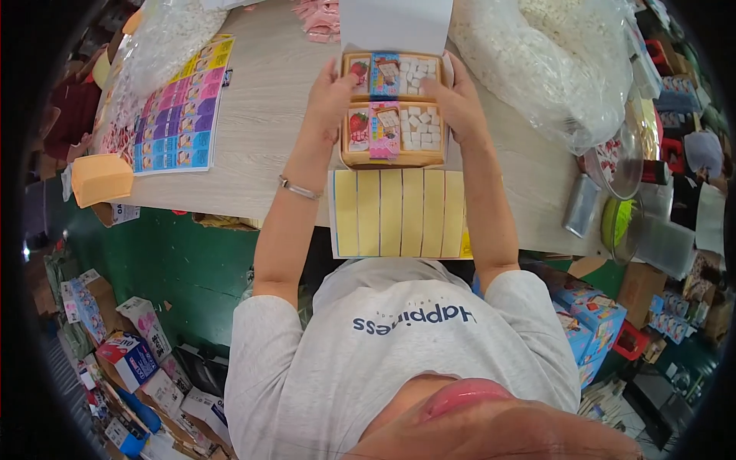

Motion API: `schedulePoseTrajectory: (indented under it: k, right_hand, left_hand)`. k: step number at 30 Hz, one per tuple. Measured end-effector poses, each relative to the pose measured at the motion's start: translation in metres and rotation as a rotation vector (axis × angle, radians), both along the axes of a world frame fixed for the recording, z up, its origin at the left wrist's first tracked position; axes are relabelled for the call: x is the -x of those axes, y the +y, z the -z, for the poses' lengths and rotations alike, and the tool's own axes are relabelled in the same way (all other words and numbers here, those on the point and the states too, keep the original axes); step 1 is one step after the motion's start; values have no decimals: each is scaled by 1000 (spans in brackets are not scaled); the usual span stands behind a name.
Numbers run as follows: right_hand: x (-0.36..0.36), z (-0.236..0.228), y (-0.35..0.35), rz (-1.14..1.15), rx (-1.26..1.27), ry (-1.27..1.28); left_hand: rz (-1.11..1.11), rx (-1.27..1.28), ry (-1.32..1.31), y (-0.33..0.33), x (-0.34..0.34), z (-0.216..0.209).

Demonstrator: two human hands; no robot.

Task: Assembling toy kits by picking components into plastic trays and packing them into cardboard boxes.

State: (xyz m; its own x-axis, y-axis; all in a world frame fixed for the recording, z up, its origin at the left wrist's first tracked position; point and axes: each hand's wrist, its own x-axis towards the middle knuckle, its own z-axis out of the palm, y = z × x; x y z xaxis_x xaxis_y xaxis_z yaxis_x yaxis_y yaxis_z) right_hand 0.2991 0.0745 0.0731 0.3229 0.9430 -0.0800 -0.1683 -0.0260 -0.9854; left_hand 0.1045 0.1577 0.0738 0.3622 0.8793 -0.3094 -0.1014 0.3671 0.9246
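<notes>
Two shallow tan trays lie one behind the other in an open white box (395, 23), its lid raised at the far side. The far tray (387, 70) has a blue paper band, the near tray (383, 132) a pink one. Both show strawberry pictures and small white cubes under their clear tops. At the left end of the far tray, my left hand (330, 98) is closed with its thumb on top. My right hand (460, 103) grips the right end the same way. The fingers beneath are mostly hidden.
Yellow striped sheets (399, 213) lie at the table's near edge. Colourful printed sheets (180, 115) are at left by a tan tray (101, 180). A big clear bag of white pieces (552, 69) lies right, near a clear bowl (619, 165) and green-filled container (618, 222). Pink packets (318, 17) sit behind.
</notes>
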Motion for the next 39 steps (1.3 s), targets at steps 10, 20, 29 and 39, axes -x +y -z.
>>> schedulePoseTrajectory:
  k: [10, 20, 29, 39]
  right_hand:
    - [24, 20, -38, 66, -355, 225]
    - [23, -11, -31, 44, -63, -956]
    - [19, 8, -14, 148, -134, -1032]
    - [-16, 33, 23, 303, -32, -139]
  left_hand:
    - [141, -300, -419, -25, 16, 29]
    - [311, -1038, 790, -21, 23, -10]
    - [259, -1213, 879, -17, 17, 1]
    - [432, -1118, 401, 25, 40, 6]
